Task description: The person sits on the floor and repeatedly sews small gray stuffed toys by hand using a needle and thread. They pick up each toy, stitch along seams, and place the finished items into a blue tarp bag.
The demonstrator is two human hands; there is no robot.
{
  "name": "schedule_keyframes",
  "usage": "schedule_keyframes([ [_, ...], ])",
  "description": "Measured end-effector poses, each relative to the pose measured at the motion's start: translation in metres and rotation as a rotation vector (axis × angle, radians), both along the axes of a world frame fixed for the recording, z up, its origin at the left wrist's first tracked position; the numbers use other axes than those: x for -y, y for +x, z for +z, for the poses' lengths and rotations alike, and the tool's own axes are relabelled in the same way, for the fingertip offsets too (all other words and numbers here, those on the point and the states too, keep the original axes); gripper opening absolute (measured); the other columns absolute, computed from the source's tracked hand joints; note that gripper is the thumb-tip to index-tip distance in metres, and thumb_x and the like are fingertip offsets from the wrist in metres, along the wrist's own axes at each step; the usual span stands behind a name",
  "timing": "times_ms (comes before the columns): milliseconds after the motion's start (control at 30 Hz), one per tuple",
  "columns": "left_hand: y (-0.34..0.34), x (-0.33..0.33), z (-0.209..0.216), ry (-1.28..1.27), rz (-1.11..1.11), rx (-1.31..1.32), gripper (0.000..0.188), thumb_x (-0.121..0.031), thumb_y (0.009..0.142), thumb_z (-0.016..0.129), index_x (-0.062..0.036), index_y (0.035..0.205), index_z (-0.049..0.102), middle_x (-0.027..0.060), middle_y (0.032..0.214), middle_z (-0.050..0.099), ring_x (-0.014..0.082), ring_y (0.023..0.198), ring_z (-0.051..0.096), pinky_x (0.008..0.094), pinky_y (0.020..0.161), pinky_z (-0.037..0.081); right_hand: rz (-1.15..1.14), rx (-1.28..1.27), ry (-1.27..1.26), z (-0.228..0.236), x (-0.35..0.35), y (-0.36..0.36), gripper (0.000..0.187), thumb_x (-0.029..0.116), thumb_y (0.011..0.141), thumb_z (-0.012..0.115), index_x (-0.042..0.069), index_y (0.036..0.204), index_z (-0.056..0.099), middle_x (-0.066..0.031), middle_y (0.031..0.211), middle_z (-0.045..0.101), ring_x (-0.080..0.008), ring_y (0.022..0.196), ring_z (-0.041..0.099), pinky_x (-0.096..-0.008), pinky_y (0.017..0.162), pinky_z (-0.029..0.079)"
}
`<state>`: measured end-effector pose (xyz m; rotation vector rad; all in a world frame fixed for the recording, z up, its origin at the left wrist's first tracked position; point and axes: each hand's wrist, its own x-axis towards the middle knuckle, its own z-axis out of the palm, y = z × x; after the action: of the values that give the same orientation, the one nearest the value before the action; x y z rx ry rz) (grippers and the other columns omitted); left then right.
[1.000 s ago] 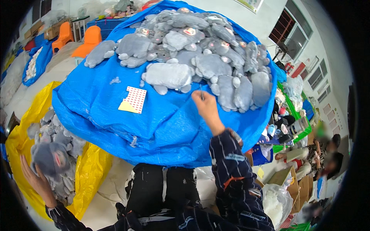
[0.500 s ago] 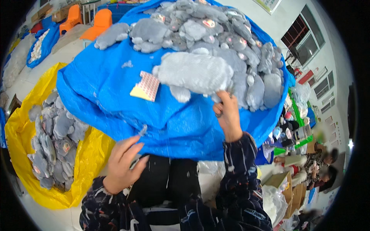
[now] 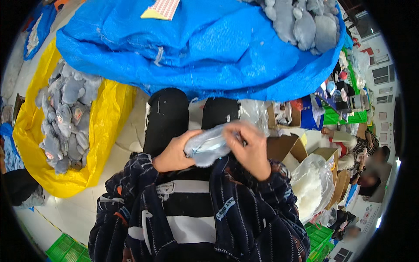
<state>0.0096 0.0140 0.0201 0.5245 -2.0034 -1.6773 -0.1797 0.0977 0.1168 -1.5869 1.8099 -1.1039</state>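
Observation:
Both of my hands hold one grey plush toy (image 3: pixel 208 146) close to my chest, above my lap. My left hand (image 3: pixel 173 153) grips its left end and my right hand (image 3: pixel 249 148) closes over its right end. Ahead of my knees lies a big blue tarp (image 3: pixel 209 56), carrying a heap of grey plush toys (image 3: pixel 301 22) at the upper right and a sheet of small red stickers (image 3: pixel 161 9) at the top. A yellow sack (image 3: pixel 102 126) on my left holds several more grey plush toys (image 3: pixel 65 118).
Open cardboard boxes (image 3: pixel 288 148) and a clear bag of white stuffing (image 3: pixel 312 185) stand on my right. Another person (image 3: pixel 358 148) sits at the far right. Green crates (image 3: pixel 65 251) sit at the lower left and lower right.
My right hand pulled a grey plush toy off the blue tarp down to my lap. My left hand came up from the yellow sack and took hold of it. The view tilted downward.

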Motion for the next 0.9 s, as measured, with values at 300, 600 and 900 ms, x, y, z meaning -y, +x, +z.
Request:
schedule_keyframes([
  [300, 0.016, -0.003, -0.016, -0.016, -0.053, 0.082, 0.062, -0.008, 0.069, 0.076, -0.0006, 0.124, 0.048, 0.0177, 0.119, 0.057, 0.0289, 0.11, 0.058, 0.0356, 0.092, 0.046, 0.291, -0.178, 0.176, -0.022, -0.013, -0.013, 0.024, 0.008, 0.076, 0.07, 0.003, 0.098, 0.064, -0.0111, 0.095, 0.065, -0.0264, 0.077, 0.066, -0.0315, 0.065, 0.054],
  [600, 0.003, 0.004, -0.023, -0.083, -0.02, -0.058, 0.053, -0.004, 0.074, 0.066, 0.0024, 0.124, 0.05, 0.0199, 0.119, 0.056, 0.0342, 0.109, 0.056, 0.0384, 0.093, 0.044, 0.501, -0.743, 0.061, -0.003, 0.006, 0.03, 0.032, 0.012, 0.069, 0.064, 0.003, 0.1, 0.061, -0.0059, 0.087, 0.055, -0.0181, 0.067, 0.063, -0.0297, 0.053, 0.051],
  [900, 0.001, 0.01, -0.029, -0.079, -0.015, -0.081, 0.055, -0.007, 0.07, 0.073, 0.0031, 0.12, 0.053, 0.0193, 0.113, 0.058, 0.0319, 0.105, 0.059, 0.0375, 0.089, 0.047, 0.6, -0.867, -0.053, -0.021, 0.01, 0.025, 0.03, 0.013, 0.071, 0.062, 0.005, 0.099, 0.058, -0.0049, 0.086, 0.05, -0.0144, 0.061, 0.056, -0.0271, 0.051, 0.05],
])
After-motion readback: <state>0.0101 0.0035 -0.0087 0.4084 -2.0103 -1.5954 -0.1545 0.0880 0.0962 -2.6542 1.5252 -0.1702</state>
